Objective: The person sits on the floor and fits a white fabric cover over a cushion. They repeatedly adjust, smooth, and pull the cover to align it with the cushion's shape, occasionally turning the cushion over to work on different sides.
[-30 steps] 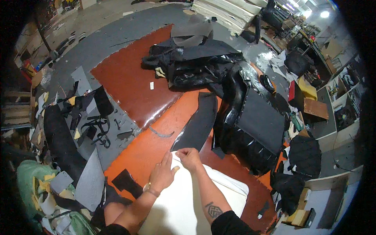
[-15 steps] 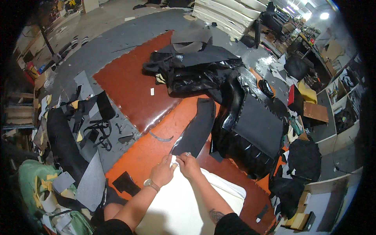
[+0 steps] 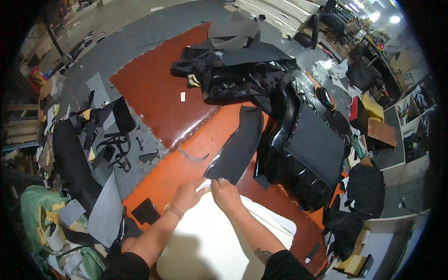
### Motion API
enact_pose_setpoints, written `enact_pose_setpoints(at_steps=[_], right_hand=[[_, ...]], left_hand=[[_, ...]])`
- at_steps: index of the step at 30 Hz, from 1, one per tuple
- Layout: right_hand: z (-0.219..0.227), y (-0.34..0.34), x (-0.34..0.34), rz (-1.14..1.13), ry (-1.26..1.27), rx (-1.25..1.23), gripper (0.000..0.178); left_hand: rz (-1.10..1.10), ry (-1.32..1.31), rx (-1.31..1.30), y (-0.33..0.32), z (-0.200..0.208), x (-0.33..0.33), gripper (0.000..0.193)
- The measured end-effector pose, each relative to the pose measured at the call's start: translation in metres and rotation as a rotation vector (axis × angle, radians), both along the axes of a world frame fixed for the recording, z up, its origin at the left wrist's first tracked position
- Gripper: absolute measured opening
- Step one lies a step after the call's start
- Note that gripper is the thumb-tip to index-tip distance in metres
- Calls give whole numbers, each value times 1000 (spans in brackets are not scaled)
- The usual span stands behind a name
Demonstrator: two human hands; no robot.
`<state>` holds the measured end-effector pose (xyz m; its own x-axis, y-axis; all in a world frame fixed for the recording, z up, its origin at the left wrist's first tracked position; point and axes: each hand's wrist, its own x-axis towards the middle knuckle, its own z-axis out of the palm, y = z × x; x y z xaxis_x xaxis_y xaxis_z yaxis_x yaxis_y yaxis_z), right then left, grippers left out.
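Note:
A large cream-white padded piece (image 3: 212, 242), like a covered foam cushion, lies right in front of me. At its far edge my left hand (image 3: 187, 194) is closed, fingers gripping the white cover. Close beside it my right hand (image 3: 226, 193), with a ring on one finger, pinches the same edge. The fingertips of both hands are partly hidden in the folded cloth. Just beyond them lies a curved black strip of material (image 3: 239, 144). To the right is a shiny black upholstered piece (image 3: 303, 149) with a flat dark panel on it.
Orange (image 3: 172, 175) and brown sheets (image 3: 163, 88) cover the floor. Another shiny black upholstered heap (image 3: 242, 79) lies farther back. On the left are dark scraps (image 3: 119, 149), a long black roll (image 3: 72, 161) and a green sack (image 3: 37, 214). White shelves (image 3: 396, 135) line the right side.
Both hands still grip the white edge and have shifted slightly, the left wrist turning a little. The whole view has tilted slightly, so the surroundings sit a bit differently.

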<state>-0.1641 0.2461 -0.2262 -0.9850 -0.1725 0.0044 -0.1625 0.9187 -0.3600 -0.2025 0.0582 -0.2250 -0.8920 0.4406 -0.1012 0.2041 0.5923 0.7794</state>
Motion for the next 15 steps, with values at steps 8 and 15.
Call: enact_pose_setpoints(at_steps=[8,15], right_hand=[[5,2,-19,-145,-40,-133,17],[-7,7,-30,-273,-177,-295,24]], left_hand=[[81,25,11,11,-6,-12,26],[62,-38,-3,12,-13,-25,18]])
